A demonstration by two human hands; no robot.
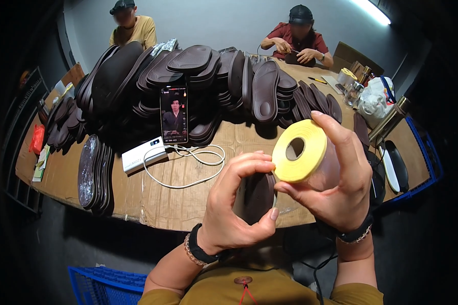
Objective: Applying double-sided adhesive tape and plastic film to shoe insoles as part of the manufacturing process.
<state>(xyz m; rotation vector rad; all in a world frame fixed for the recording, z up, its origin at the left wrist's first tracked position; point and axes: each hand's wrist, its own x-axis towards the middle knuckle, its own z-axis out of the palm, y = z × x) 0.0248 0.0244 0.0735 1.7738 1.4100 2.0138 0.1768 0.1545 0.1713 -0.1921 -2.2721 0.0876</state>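
Observation:
My right hand [341, 183] holds a yellow roll of tape [300, 150] up in front of me, thumb under it and fingers over its far side. My left hand [236, 203] is curled beside the roll, its index fingertip touching the roll's left edge, as if picking at the tape end. A dark brown shoe insole [257, 195] lies on the cardboard-covered table [188, 198] just behind my hands, mostly hidden by them.
A big heap of dark brown insoles [198, 76] fills the table's middle, with a phone [174, 115] propped against it and a white power bank [143, 156] with a cable. Two people sit at the far side. Bottles, a bag and another tape roll [347, 76] stand right; blue crates below.

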